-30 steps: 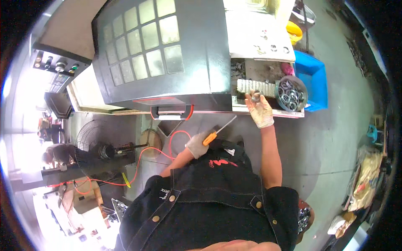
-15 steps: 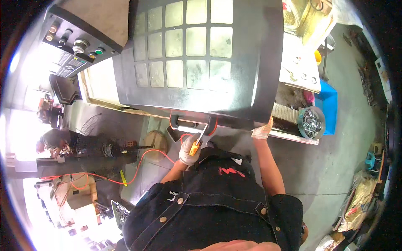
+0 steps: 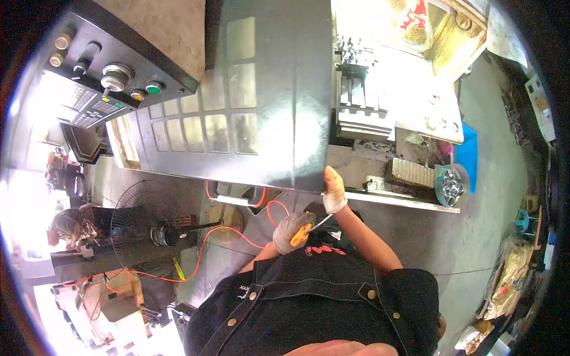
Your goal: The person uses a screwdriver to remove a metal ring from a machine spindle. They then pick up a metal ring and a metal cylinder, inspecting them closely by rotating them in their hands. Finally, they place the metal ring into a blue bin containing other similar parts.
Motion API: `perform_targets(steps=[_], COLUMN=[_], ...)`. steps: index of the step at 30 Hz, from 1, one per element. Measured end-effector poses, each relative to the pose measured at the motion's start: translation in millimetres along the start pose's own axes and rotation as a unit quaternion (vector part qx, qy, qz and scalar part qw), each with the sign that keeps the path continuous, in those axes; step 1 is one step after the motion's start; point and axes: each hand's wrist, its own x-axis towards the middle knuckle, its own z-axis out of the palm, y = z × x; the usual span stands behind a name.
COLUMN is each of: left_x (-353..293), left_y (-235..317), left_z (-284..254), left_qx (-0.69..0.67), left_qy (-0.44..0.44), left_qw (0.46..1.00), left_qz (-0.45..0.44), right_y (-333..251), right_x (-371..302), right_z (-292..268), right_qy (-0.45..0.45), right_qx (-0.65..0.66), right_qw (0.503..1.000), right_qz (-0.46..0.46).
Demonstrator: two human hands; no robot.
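Note:
My left hand (image 3: 286, 235), in a pale work glove, is closed round an orange air blow gun (image 3: 301, 235) in front of my body. The gun's thin metal nozzle points up and right, toward my right wrist. My right hand (image 3: 334, 191), also gloved, grips the near right edge of a dark sliding machine door (image 3: 291, 160) with window panes. Its fingertips reach past the edge and are partly hidden. On the door's front is a handle (image 3: 233, 200), which neither hand touches. An orange hose (image 3: 205, 232) loops up to my left hand.
Right of the door the machine bed shows, with a vise-like metal block (image 3: 363, 110), a ribbed block (image 3: 412, 172) and a round tub of metal rings (image 3: 453, 185). A control panel (image 3: 119, 83) juts in at upper left. Below it stand a fan (image 3: 139, 219) and another person (image 3: 71, 228).
The door has slid left with my right hand at its edge, uncovering more of the machine's inside. My left hand and the blow gun have moved away from the door handle, toward my right arm.

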Motion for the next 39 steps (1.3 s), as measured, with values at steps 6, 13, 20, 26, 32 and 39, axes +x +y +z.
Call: perform_targets(steps=[6,13,20,26,32,39], left_x=[12,103,293,355,355,403], left_y=[-2,-21,-79,-133,-142,-132], left_z=[0,11,-5,-21,-6,-24], left_qx=[-0.017,0.012,0.065,0.193,0.155,0.118], left_qy=[0.051,0.115,0.038,-0.002,0.050,0.066], left_qw=[0.993,0.958,0.904,0.871,0.897,0.890], left_qz=[-0.106,-0.264,-0.421,-0.453,-0.410,-0.435], right_y=[-2,-39,-22,-53,-66,-36], right_x=[69,204,222,197,235,255], right_z=[16,-15,-72,-80,-70,-55], right_qy=[-0.078,-0.142,-0.102,-0.137,-0.186,-0.171], right_qx=[0.298,0.133,0.110,0.125,0.154,0.152], right_qw=[0.914,0.932,0.930,0.914,0.918,0.921], right_qz=[0.265,0.306,0.337,0.360,0.314,0.314])
